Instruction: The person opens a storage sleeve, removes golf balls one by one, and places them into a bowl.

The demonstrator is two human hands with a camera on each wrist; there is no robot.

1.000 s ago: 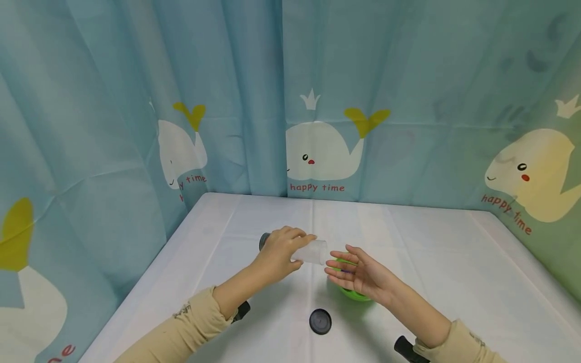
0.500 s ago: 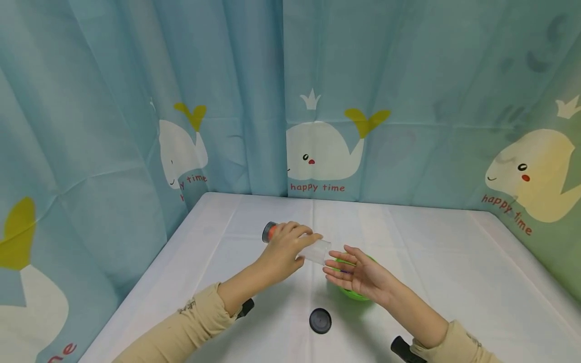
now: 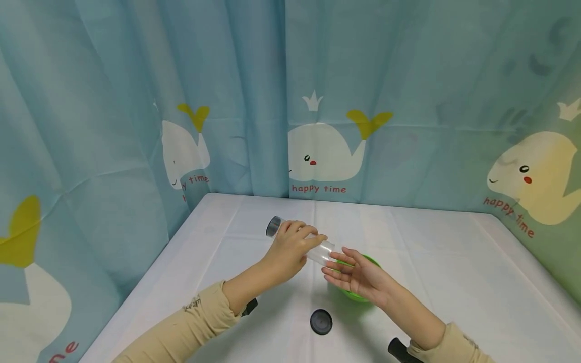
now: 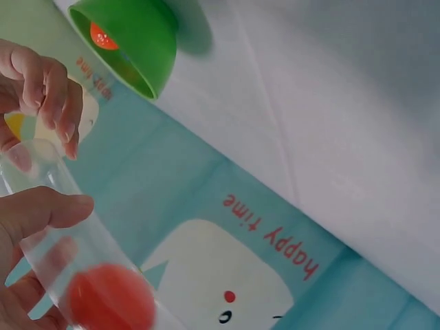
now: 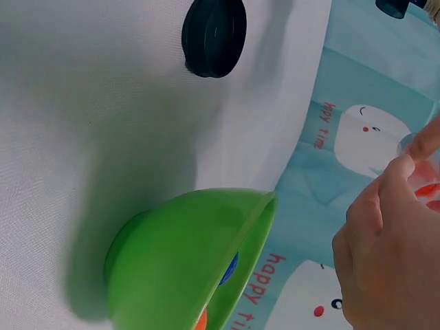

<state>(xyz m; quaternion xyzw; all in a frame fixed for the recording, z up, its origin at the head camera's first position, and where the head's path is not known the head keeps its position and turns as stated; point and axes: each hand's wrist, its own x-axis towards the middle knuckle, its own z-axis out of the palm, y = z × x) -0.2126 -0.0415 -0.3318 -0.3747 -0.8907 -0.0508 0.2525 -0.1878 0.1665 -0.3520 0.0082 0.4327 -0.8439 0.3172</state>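
My left hand (image 3: 290,249) grips a clear plastic tube (image 3: 321,253), tilted with its black end (image 3: 273,227) higher than its mouth. Inside the tube is a red-orange ball (image 4: 110,299), blurred in the left wrist view; the fingers mostly hide it in the head view. My right hand (image 3: 358,276) is held with fingers loosely extended at the tube's mouth, its fingertips at or touching the rim. Below and behind that hand stands a green bowl (image 5: 179,265). It contains an orange ball (image 4: 103,38) and a blue ball (image 5: 229,269), both partly hidden by the wall.
A round black lid (image 3: 321,321) lies on the white tabletop (image 3: 254,333), in front of the bowl. Blue curtains (image 3: 245,75) printed with whales hang along the table's back and sides.
My left hand has moved slightly right and tilted the tube more steeply, raising its black end. The mouth has come up to the right fingertips. The red-orange ball, visible by the black end half a second ago, has shifted beneath my fingers.
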